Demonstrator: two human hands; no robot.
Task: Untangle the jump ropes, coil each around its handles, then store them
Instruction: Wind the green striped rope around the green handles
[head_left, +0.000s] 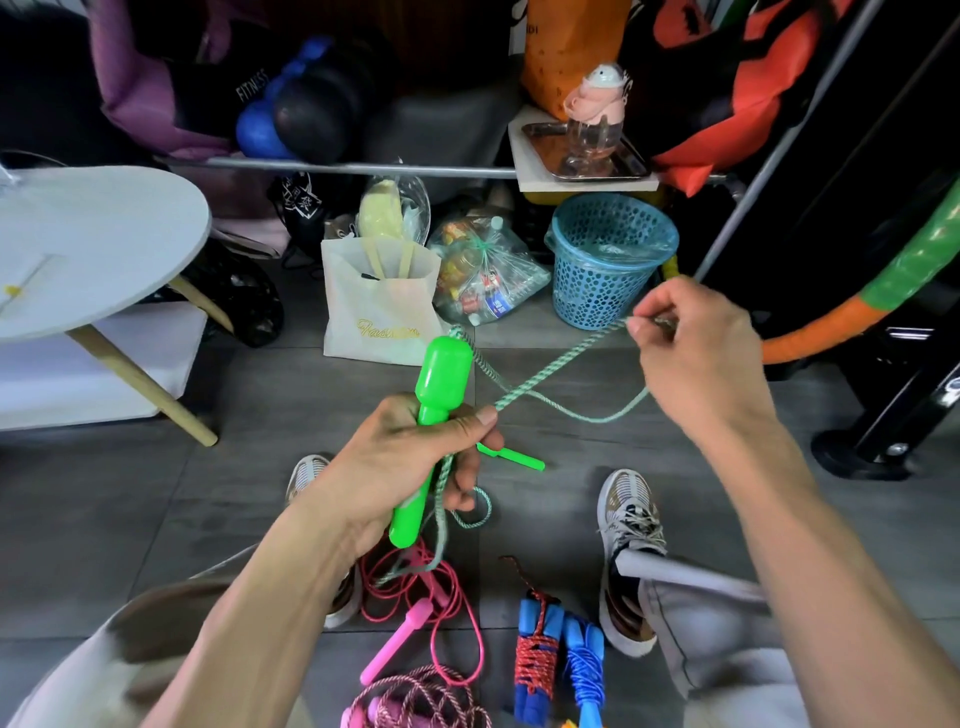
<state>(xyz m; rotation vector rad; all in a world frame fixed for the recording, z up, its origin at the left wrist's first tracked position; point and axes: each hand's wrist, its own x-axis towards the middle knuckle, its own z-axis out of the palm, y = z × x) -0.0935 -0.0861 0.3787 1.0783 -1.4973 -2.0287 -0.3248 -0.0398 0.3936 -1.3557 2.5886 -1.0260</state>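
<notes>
Your left hand (410, 457) is wrapped tight around the green handles (434, 410), and your thumb presses the green rope (550, 370) against them. Your right hand (691, 353) is up near the blue basket (608, 260), with its fingers curled and pinching the same rope farther along. The rope runs tight between your two hands, and a loose loop of it hangs below that line. More of it dangles down under your left hand toward the floor (260, 467).

It looks like you are on the coiling step for the green rope. The winding seems to be just starting, because most of the rope is not on the handles yet.

Next, you likely need to bring your right hand around the handles and lay the rope on in neat turns. Keep the rope snug so the turns do not slip. Keep your thumb down so the start does not come loose.

On the floor by your shoes, the blue-handled rope (558, 660) looks wound up already. The pink rope (415, 623) lies loose, so it probably waits its turn. The green tail hangs close to it, so watch that they do not catch.
</notes>
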